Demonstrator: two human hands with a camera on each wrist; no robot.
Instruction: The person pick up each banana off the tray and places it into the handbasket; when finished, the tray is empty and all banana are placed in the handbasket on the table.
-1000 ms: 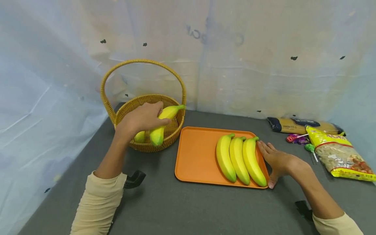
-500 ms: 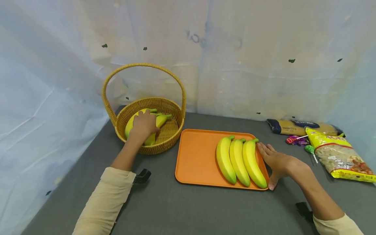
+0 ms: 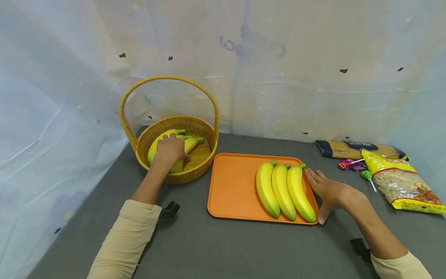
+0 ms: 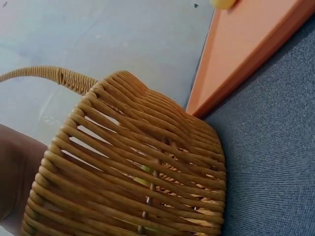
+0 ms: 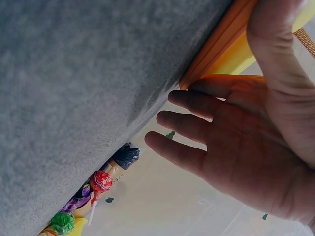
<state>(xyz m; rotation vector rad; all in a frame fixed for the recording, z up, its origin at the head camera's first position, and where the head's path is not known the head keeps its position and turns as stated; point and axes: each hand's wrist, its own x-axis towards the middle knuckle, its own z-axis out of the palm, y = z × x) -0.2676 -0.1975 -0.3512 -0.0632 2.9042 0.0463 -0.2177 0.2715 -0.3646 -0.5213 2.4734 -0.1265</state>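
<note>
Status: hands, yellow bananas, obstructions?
Left hand over curved yellow bananas in golden wicker basket, grip unclear. Right hand at edge of orange rectangular tray; three bananas on it. Arched handle: possible snag.

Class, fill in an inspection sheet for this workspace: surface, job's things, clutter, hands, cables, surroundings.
Surface: dark grey tabletop.
Job's things: wicker basket holding basket bananas; orange tray beside it, with three tray bananas at its right end.
Clutter: long package, yellow-ended bag, wrapped lollipops.
Hands: left hand over the basket bananas, grip unclear; right hand, fingers extended, at the tray's right edge.
Cables: none identifiable.
Surroundings: pale sheeting with dark marks.
</note>
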